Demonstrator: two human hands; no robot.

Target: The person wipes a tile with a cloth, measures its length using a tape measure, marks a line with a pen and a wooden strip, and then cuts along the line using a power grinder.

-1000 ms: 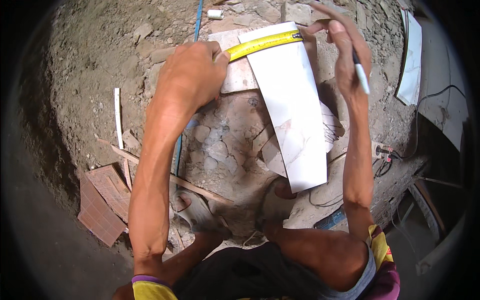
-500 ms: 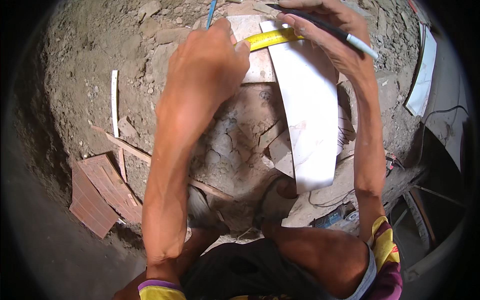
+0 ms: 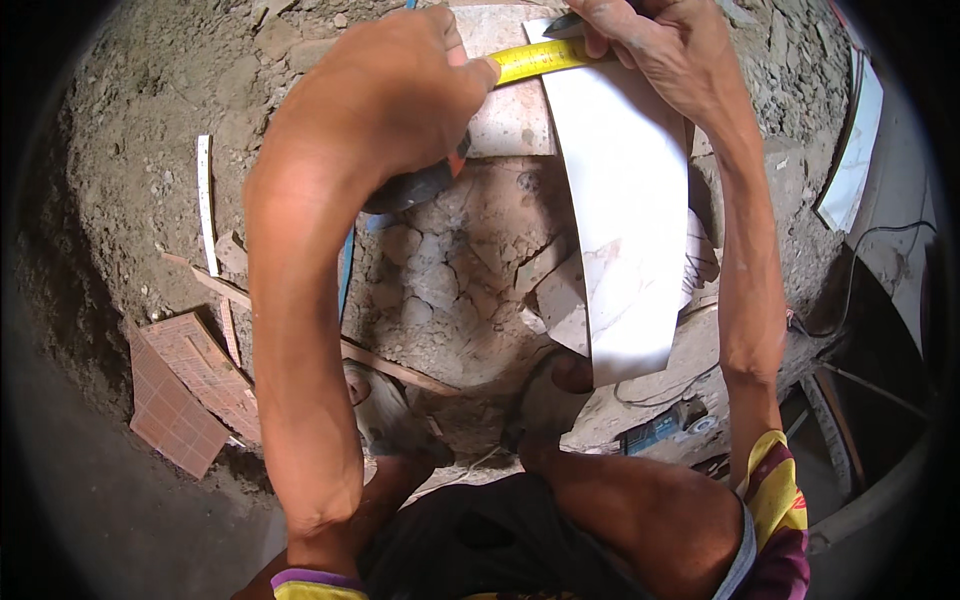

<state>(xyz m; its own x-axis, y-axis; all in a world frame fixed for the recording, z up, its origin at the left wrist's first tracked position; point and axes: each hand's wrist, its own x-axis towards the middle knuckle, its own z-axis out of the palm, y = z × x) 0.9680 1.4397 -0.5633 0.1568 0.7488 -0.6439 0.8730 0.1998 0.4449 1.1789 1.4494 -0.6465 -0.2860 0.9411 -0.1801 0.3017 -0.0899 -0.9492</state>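
A long white tile piece lies in front of me, wider at the middle. A yellow tape measure blade stretches across its far end. My left hand is closed, its thumb against the blade; a dark tape measure case with a red part shows beneath the wrist. My right hand grips a marking pen, whose dark tip points left over the tile; its fingers are by the blade's right end. Under the tile's left edge sits a pale, speckled slab.
Broken rubble and soil surround my feet. Brown tile pieces and a narrow white strip lie left, near a wooden stick. A blue power tool with a disc rests by my right knee; a cable and another white tile piece are farther right.
My left forearm has swung outward and its wrist has turned, bringing the tape case into view. My right hand has tilted the pen, so its tip is over the tile's far edge.
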